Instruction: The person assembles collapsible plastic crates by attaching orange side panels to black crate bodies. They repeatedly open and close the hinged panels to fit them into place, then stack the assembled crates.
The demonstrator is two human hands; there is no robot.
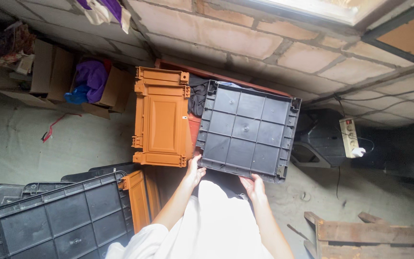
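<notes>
White sleeves (pixel 207 225) are seen closest, below both hands. One grey ribbed panel (pixel 247 129) is held at its near edge — the left hand (pixel 195 170) is closed on one corner, the right hand (pixel 254 184) on the other. It is raised before an orange panel (pixel 161 117), near the brick wall (pixel 245 33).

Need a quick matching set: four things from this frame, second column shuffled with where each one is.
1. dark grey ribbed panel
2. orange panel
3. cardboard box with purple cloth
4. white power strip

A. on the block wall, right
B. on the floor at the wall, left
C. held at its near edge by the left hand and right hand
D. upright, just left of the grey panel

Pairs: 1-C, 2-D, 3-B, 4-A
</notes>
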